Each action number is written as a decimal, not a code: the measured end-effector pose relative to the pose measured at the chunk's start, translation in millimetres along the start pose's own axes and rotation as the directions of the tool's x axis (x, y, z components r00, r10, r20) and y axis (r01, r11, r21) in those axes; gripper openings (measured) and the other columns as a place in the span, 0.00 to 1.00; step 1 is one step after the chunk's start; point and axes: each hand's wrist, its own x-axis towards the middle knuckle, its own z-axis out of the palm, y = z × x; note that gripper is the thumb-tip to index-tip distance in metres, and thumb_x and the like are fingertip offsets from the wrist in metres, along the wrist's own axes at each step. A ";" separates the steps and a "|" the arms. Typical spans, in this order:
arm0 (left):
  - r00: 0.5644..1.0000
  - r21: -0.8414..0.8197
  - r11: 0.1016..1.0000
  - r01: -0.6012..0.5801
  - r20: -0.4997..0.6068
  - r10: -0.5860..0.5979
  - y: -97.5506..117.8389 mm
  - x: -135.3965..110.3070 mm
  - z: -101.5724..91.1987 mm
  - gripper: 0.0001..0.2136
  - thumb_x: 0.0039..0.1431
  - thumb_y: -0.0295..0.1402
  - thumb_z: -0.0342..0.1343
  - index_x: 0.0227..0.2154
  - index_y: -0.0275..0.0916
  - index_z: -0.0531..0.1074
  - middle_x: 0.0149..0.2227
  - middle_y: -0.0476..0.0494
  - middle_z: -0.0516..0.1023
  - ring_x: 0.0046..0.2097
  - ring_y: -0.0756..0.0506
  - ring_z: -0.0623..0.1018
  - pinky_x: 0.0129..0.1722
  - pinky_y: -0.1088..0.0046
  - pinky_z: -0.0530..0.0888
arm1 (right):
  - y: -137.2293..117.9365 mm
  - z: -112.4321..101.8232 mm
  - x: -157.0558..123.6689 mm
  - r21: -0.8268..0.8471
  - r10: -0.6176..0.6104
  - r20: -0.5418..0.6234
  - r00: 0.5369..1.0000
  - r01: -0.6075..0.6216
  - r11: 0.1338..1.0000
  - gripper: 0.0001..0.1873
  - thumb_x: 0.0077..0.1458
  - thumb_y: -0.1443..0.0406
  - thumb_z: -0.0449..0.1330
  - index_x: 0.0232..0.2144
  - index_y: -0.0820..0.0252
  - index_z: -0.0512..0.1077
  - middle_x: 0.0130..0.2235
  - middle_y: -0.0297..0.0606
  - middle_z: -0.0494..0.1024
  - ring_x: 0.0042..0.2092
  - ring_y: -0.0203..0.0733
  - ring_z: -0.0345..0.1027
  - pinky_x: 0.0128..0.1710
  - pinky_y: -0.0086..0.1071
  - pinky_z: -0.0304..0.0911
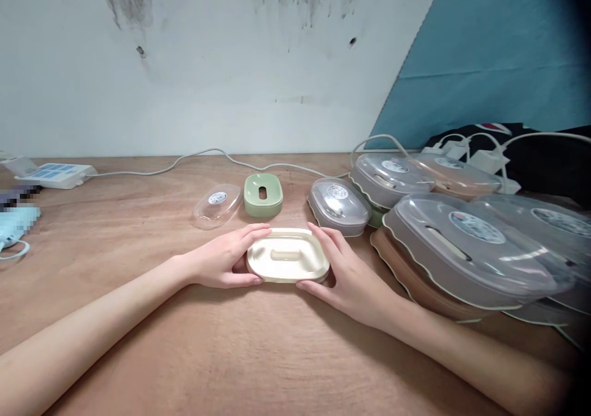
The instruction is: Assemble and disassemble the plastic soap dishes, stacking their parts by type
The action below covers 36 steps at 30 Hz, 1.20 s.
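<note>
Left hand [229, 260] and right hand [351, 273] are gripping the cream oval piece [287, 242] by its two ends at the counter [277, 354]. I am also seeing a green box [263, 207], which is sitting farther toward the wall [240, 90], just beside a clear lid [218, 212].

Cream piece [287, 255]: smooth, glossy plastic. Tabletop [258, 342]: smooth, wood-look.
</note>
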 end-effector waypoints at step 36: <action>0.884 0.286 0.888 0.360 -0.409 -0.227 -31.0 54.5 3.8 0.20 0.59 0.29 0.46 0.54 0.28 0.58 0.55 0.30 0.64 0.58 0.37 0.60 0.58 0.53 0.54 | -0.3 0.1 0.4 -0.060 -0.057 0.018 0.998 0.058 0.997 0.34 0.52 0.57 0.57 0.57 0.62 0.50 0.54 0.51 0.57 0.55 0.50 0.56 0.52 0.44 0.60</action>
